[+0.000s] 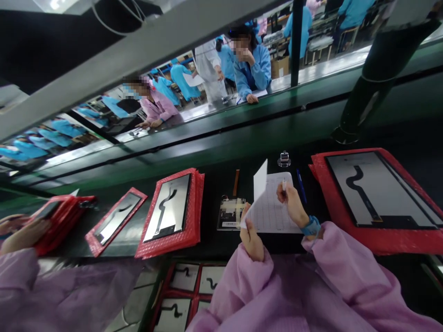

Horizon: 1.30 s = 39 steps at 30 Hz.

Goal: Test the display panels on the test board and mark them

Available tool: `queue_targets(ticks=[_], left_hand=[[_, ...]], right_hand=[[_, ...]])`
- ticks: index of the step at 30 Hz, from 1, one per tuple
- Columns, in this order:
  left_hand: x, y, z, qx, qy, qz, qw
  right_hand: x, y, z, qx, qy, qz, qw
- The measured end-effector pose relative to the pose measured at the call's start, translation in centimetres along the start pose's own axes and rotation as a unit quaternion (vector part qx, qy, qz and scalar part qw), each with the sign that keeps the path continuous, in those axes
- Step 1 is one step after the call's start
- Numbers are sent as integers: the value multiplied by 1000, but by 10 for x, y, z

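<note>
My left hand [252, 237] has its fingers closed on a white sheet of paper [260, 193], which stands tilted up over a printed form [277, 212]. My right hand [292, 205] is above the form's right side, with its fingers closed round a small white item [284, 184] too small to name. A blue wristband [311, 226] is on my right wrist. Left of the form lies a circuit board [230, 213] with an orange ribbon strip [236, 182] behind it. A blue pen [301, 186] lies to the right of the form.
Display panels on red bubble wrap lie at right [380, 189] and left [169, 207], with a narrower one [117, 216] beyond. A metal clip-like object [284, 159] stands behind the form. A co-worker's hand [26, 235] holds red-wrapped pieces at far left. More panels [185, 276] sit below the bench.
</note>
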State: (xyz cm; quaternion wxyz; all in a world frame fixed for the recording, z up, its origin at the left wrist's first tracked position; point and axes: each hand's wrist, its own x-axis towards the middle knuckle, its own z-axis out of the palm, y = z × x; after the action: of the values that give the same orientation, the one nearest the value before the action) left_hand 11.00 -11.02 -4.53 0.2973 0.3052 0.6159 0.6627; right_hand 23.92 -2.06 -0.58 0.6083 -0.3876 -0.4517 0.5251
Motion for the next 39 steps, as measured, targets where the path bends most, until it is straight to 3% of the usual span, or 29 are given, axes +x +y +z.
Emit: queue_targets(ticks=[2, 4, 13, 19, 22, 25, 30, 35, 39], left_hand=[[0, -1, 0, 9, 75, -75, 994], [1, -3, -1, -11, 106, -98, 989], [6, 5, 2, -154, 66, -91, 982], [9, -3, 0, -94, 35, -74, 992], [11, -10, -4, -49, 17, -59, 997], [13, -11, -7, -20, -12, -26, 999], [11, -6, -8, 12, -44, -7, 999], [6, 0, -6, -108, -94, -42, 989], [12, 8, -9, -173, -126, -110, 971]], right_hand=[[2, 0, -3, 8, 9, -2, 1000], [3, 0, -7, 14, 20, 0, 1000], [3, -12, -10, 38, 54, 0, 998], [4, -17, -12, 94, -21, 52, 994], [4, -17, -13, 40, -41, 40, 998], [3, -15, -12, -86, -57, -7, 995], [-16, 1, 1, -280, -119, -77, 950], [-49, 18, 8, -496, -187, -156, 834], [-50, 20, -6, -533, -246, -160, 793]])
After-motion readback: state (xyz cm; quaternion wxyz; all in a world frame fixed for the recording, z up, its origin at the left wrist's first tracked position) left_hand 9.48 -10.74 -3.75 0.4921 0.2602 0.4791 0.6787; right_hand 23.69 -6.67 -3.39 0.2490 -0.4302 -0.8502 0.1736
